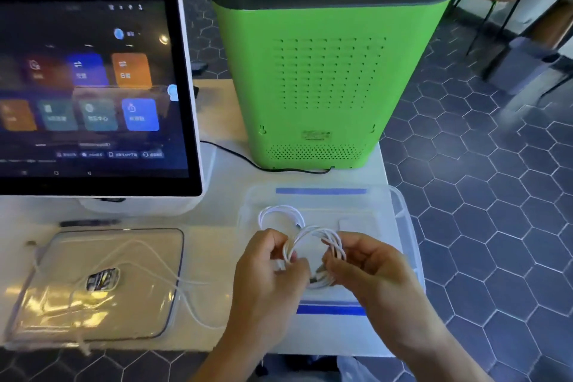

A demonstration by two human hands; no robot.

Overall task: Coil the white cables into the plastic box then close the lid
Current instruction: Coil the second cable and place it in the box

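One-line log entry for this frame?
phase: coiling | left hand + right hand: grip white cable coil over open plastic box | one coil already inside | lid: off, left

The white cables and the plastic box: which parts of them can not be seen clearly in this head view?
- Coil plugs: the left hand and right hand cover them.
- Plastic box: near wall hidden behind both hands.
- Second coil in the box: partly hidden by the held one.
- Loose cable on the lid: ends blurred by glare.

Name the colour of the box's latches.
Blue latches on the clear plastic box, head view.
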